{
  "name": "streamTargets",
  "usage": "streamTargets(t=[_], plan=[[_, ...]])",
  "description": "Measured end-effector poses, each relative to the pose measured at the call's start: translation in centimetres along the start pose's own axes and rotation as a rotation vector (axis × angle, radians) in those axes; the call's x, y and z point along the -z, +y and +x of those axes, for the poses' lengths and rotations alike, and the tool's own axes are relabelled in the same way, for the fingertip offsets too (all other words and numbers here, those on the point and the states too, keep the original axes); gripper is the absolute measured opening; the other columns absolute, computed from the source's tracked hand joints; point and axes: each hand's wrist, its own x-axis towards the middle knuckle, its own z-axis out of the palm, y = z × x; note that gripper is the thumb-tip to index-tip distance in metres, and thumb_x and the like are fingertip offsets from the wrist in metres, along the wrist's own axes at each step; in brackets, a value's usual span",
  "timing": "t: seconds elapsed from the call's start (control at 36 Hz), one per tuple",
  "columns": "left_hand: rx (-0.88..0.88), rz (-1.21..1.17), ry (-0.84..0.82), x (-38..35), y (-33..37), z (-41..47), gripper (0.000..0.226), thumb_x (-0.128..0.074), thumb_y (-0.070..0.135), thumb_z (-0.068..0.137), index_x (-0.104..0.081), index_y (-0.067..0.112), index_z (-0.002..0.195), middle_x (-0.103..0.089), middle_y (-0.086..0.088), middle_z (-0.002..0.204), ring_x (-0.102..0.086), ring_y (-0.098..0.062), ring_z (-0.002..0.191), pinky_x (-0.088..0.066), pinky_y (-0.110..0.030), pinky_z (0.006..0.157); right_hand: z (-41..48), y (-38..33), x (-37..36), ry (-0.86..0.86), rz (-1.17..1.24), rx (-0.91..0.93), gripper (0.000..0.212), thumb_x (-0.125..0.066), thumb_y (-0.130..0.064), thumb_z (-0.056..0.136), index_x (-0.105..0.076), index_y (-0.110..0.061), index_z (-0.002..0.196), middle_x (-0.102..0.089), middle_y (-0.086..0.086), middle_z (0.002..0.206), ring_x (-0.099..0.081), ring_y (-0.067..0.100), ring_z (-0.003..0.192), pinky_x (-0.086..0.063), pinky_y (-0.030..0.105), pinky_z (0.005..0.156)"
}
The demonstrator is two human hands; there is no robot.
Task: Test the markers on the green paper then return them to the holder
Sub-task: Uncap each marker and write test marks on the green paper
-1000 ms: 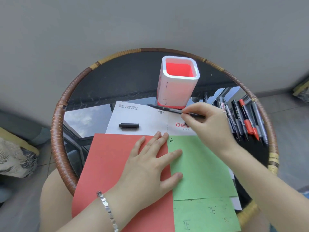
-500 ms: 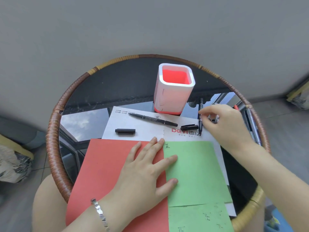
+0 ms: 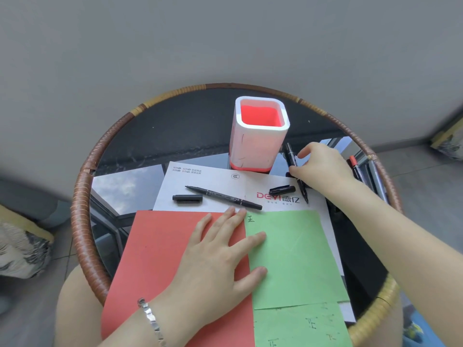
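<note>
Holder: the white holder (image 3: 258,149) stands upright at the far side of the round table (image 3: 82,196), just beyond the white printed sheet (image 3: 208,179); through its open top only its red inner walls show.
Right hand: the right hand (image 3: 323,166) is just right of the holder, thumb and fingers pinching the barrel of a black marker (image 3: 290,156); the index finger is lifted off.
Held marker: it is tilted, its far end beside the holder's right wall and its near tip over the white sheet.
Left hand: the left hand (image 3: 215,256) lies flat with straight, spread fingers, gripping nothing; it presses across the seam of the red paper (image 3: 160,259) and the green paper (image 3: 293,254).
Green paper: it lies at the near right, touching the red paper's edge, with one written character at its top left corner.
Loose marker: an uncapped marker (image 3: 225,197) lies on the white sheet, well apart from the holder.
Caps: one black cap (image 3: 187,198) is just left of the loose marker; a second cap (image 3: 282,190) lies beside the held marker's tip.
Other markers: a row of markers (image 3: 375,176), one red-tipped, lies on the table behind the right hand.
</note>
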Motion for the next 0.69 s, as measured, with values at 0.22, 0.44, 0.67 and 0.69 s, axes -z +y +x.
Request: streamTargets(t=[0.22, 0.44, 0.67, 0.69], plan=[[0.006, 0.005, 0.005, -0.1, 0.0, 0.0, 0.047, -0.041, 0.061, 0.076, -0.054, 0.043, 0.117, -0.048, -0.002, 0.139, -0.035, -0.015, 0.131, -0.020, -0.039, 0.103, -3.6, 0.4, 3.0, -0.009, 0.747, -0.045, 0.015, -0.057, -0.021, 0.087, -0.069, -0.017, 0.079, -0.051, -0.002, 0.060, -0.043, 0.012, 0.057, -0.044, 0.025, 0.064], [0.006, 0.007, 0.002, 0.2, 0.2, 0.0, 0.045, -0.042, 0.060, 0.076, -0.054, 0.042, 0.116, -0.049, -0.004, 0.137, -0.041, -0.020, 0.130, -0.020, -0.040, 0.102, -8.0, 1.2, 2.3, 0.067, 1.234, -0.054, 0.034, -0.050, -0.021, 0.092, -0.037, -0.016, 0.061, -0.041, -0.004, 0.046, -0.046, 0.009, 0.035, -0.036, 0.016, 0.038], [0.010, -0.011, 0.004, 0.2, 0.3, 0.1, 0.046, -0.044, 0.060, 0.074, -0.056, 0.042, 0.115, -0.050, -0.005, 0.136, -0.042, -0.020, 0.129, -0.020, -0.040, 0.103, -9.6, -0.5, -0.2, -0.348, 1.473, 0.010, 0.034, -0.054, -0.043, 0.070, -0.063, -0.011, 0.065, -0.063, 0.009, 0.052, -0.066, 0.024, 0.057, -0.056, 0.043, 0.077], [0.009, -0.013, 0.003, 0.2, 0.2, 0.1, 0.046, -0.044, 0.060, 0.075, -0.055, 0.042, 0.115, -0.049, -0.005, 0.137, -0.042, -0.020, 0.130, -0.020, -0.040, 0.103, -9.6, -0.8, -0.5, -0.385, 1.474, 0.024, 0.035, -0.058, -0.048, 0.067, -0.065, -0.014, 0.064, -0.062, 0.008, 0.051, -0.066, 0.023, 0.057, -0.053, 0.047, 0.080]])
